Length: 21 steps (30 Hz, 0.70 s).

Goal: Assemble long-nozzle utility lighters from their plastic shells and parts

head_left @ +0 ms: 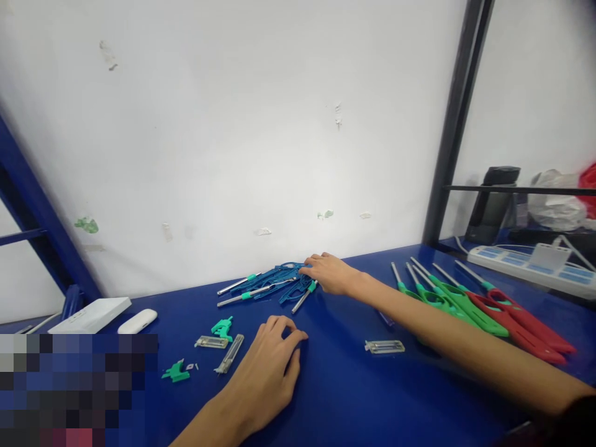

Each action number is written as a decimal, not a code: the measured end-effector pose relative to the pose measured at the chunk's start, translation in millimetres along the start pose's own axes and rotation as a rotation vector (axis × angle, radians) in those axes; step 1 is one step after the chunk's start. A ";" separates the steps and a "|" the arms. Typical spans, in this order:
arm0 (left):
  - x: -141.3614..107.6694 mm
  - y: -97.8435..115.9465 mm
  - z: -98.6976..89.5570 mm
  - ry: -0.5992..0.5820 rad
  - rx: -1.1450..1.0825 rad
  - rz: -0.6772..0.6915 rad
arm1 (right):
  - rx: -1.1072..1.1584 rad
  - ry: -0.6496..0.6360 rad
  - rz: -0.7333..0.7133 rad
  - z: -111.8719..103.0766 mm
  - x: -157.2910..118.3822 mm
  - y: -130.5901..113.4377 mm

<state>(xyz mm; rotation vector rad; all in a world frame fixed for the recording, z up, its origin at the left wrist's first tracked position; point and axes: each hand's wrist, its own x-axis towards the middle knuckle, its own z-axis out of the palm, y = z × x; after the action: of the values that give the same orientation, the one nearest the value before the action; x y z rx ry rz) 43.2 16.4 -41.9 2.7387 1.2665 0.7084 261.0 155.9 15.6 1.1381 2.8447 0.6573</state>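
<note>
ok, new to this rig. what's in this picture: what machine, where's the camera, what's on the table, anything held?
No machine here: just one person's bare hands, seen from a camera on their head, looking forward and down.

The right hand is at a pile of blue parts with metal tubes; whether it grips one, I can't tell. The left hand is over the blue table, nothing visibly held.

Near it lie small green pieces and clear cartridges. To the right are green tools and red tools with metal tubes.
</note>
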 end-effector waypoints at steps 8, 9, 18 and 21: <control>-2.8 -2.8 2.4 0.000 -0.059 -0.028 | -0.055 -0.033 -0.108 21.7 21.1 18.6; -2.6 -2.7 2.4 0.002 -0.070 -0.031 | -0.063 -0.019 -0.112 21.6 20.8 19.8; 2.1 3.7 -7.3 0.088 -0.272 -0.177 | -0.083 0.342 -0.109 -15.2 -18.1 24.4; 7.6 4.7 -14.8 0.119 -0.481 -0.295 | -0.058 0.493 -0.152 -26.9 -48.0 0.6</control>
<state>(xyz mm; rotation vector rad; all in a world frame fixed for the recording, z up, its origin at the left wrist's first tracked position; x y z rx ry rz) 44.5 16.6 -24.6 2.1057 1.2790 0.9993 292.5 114.4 33.5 0.8311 3.2324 1.1388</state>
